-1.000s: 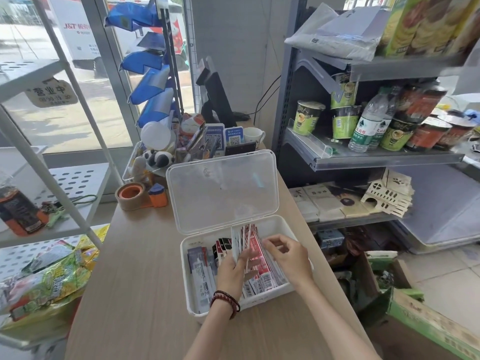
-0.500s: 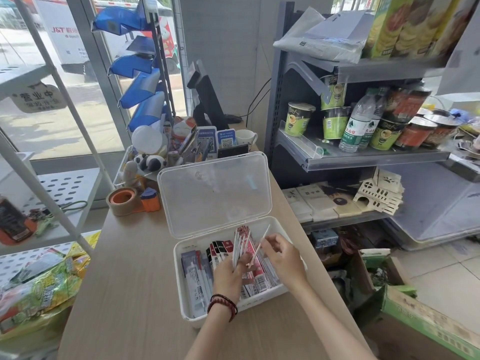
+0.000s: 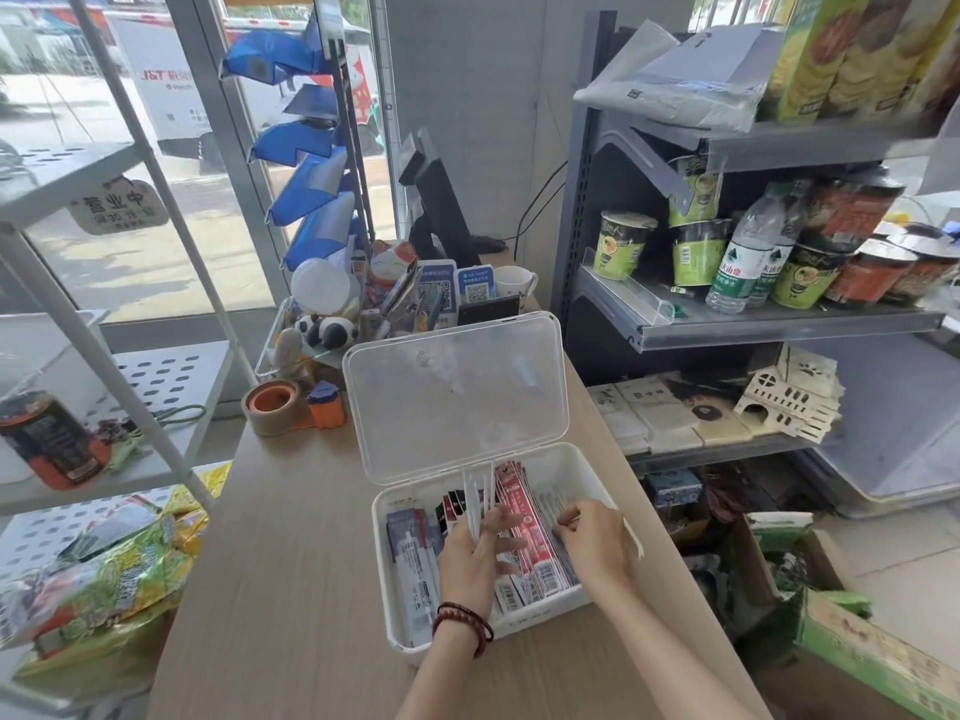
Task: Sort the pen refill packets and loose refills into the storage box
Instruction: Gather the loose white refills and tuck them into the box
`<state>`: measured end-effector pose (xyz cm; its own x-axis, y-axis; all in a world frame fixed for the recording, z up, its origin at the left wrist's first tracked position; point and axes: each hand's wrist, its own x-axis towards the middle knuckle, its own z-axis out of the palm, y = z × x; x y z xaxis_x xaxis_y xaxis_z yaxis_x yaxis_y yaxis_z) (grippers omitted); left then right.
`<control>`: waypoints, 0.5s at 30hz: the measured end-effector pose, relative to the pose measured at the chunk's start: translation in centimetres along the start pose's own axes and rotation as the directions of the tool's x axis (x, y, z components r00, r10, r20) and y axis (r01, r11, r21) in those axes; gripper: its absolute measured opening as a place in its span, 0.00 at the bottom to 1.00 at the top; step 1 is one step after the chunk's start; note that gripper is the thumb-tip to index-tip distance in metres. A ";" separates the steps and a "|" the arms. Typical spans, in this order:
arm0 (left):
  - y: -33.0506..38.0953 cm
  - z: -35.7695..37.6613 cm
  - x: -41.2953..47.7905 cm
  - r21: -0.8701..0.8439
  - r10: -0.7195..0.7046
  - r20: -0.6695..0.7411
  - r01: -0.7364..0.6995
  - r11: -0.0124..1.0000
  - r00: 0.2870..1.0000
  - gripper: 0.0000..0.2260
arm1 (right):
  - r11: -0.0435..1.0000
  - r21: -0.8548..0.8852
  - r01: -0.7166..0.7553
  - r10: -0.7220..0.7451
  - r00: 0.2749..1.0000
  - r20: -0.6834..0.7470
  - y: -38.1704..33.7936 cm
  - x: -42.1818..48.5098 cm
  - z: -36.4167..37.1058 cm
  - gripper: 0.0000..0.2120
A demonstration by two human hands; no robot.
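Left hand (image 3: pixel 475 558): fingers curled round a few white loose refills (image 3: pixel 476 493), tips up.
Right hand (image 3: pixel 595 543): fingers bent into the box's right side; hold unclear.
Red refill packets (image 3: pixel 527 522): between the 2 hands, inside the storage box (image 3: pixel 519 631).
Storage box: lid open, on the wooden counter (image 3: pixel 291 563).

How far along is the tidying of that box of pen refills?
Well along, it seems. Done: grey packets and red packets lie in the open box; none show on the counter. In hand: the left hand grips a bunch of white refills upright; the right hand reaches among more at the box's right. Left: placing that bunch, perhaps closing the lid.
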<state>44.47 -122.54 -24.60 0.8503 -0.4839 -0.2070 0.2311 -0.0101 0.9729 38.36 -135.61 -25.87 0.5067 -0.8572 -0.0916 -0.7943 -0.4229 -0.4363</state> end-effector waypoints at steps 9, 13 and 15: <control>-0.5 -0.1 0.4 -0.003 0.020 0.008 -0.020 1.000 1.000 0.07 | 0.965 0.221 0.141 -0.124 0.988 -0.087 0.0 -0.4 -0.3 0.05; -0.6 -0.1 0.3 0.011 0.023 0.043 -0.023 1.000 0.999 0.07 | 0.790 0.510 0.340 -0.312 0.939 -0.143 0.2 -1.3 -1.3 0.08; -0.8 -0.1 0.4 0.026 0.034 0.061 -0.036 0.999 0.998 0.07 | 0.722 0.583 0.372 -0.368 0.920 -0.131 0.3 -1.6 -1.6 0.09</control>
<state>44.66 -122.63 -25.47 0.8271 -0.5366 -0.1672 0.1886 -0.0153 0.9819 36.79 -134.80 -24.41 0.7151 -0.6716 0.1938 -0.1894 -0.4530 -0.8712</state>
